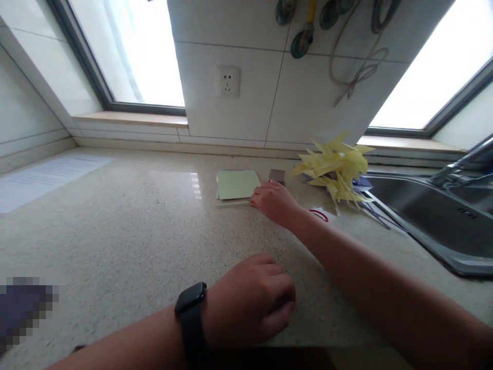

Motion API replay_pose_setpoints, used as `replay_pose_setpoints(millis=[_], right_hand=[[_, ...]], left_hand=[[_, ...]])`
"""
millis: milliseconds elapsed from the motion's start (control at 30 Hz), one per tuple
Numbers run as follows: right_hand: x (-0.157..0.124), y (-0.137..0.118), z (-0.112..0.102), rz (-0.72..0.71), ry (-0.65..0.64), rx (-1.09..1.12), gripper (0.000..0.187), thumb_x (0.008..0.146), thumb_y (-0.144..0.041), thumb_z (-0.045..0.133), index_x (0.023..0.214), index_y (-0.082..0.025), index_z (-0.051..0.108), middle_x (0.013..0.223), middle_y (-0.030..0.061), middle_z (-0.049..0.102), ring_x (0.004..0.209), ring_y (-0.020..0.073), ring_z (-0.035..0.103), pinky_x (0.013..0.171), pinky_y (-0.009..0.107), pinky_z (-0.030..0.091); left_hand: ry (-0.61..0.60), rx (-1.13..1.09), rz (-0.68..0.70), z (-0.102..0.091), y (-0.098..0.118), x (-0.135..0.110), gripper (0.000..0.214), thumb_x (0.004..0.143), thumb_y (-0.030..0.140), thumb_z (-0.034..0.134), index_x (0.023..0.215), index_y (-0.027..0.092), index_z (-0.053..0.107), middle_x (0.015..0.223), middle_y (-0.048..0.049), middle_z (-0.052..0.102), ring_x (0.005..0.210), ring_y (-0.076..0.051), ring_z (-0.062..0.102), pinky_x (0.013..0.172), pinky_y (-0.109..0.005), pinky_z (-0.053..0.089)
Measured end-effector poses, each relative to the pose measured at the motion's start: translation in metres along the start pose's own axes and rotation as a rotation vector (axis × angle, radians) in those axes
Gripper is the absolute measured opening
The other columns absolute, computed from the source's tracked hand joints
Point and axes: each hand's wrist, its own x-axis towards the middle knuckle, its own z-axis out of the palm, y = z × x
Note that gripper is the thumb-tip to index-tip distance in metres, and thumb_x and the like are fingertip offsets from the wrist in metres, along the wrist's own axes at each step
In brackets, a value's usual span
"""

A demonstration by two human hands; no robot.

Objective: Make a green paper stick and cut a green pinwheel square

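Clock directions are read from my right hand (275, 203), with 12 o'clock toward the tiled wall (223, 115). The pale green paper stack (239, 184) lies at 10 o'clock, my fingertips at its right edge; whether they pinch anything there, I cannot tell. A pale thin strip (230, 205) runs along the stack's near edge. My left hand (250, 300), at 6 o'clock, is loosely curled over the counter (154, 246); its palm is hidden, so I cannot tell whether it holds something.

Handling this edge well, I judge, calls for light fingertip pressure and a level wrist, lest the sheets skew. A small grey-brown square (277, 176) bounds the reach at 12, yellow folded paper (337, 169) at 2, and the sink (416, 205) at 3. The widest room extends toward 8, with a printed sheet (57, 174) beyond, at 9.
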Motion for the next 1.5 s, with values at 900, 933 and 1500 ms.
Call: replay_pose_setpoints(millis=[900, 933, 1500], right_hand=[[-0.039, 0.033, 0.009, 0.216, -0.007, 0.243, 0.023, 0.094, -0.02, 0.06, 0.112, -0.02, 0.074, 0.111, 0.0096, 0.075, 0.109, 0.0275, 0.063, 0.096, 0.039, 0.046], [-0.038, 0.031, 0.009, 0.209, -0.009, 0.253, 0.021, 0.095, -0.02, 0.06, 0.11, -0.02, 0.075, 0.11, 0.0091, 0.075, 0.109, 0.0272, 0.063, 0.096, 0.039, 0.046], [-0.104, 0.079, -0.037, 0.404, -0.244, 0.499, 0.021, 0.085, -0.036, 0.068, 0.098, -0.022, 0.076, 0.091, 0.0046, 0.075, 0.079, 0.0204, 0.068, 0.07, 0.031, 0.051]], left_hand=[[-0.017, -0.057, -0.059, -0.001, 0.001, 0.0, 0.003, 0.09, 0.018, 0.062, 0.09, 0.017, 0.065, 0.087, -0.003, 0.071, 0.088, -0.017, 0.06, 0.082, -0.029, 0.045], [-0.017, -0.063, -0.062, -0.002, 0.001, 0.0, 0.004, 0.09, 0.018, 0.062, 0.09, 0.017, 0.065, 0.087, -0.0031, 0.071, 0.088, -0.017, 0.06, 0.082, -0.029, 0.045], [-0.03, -0.086, -0.079, -0.003, 0.001, 0.0, 0.004, 0.09, 0.017, 0.061, 0.09, 0.017, 0.065, 0.087, -0.0038, 0.069, 0.089, -0.018, 0.059, 0.082, -0.03, 0.046]])
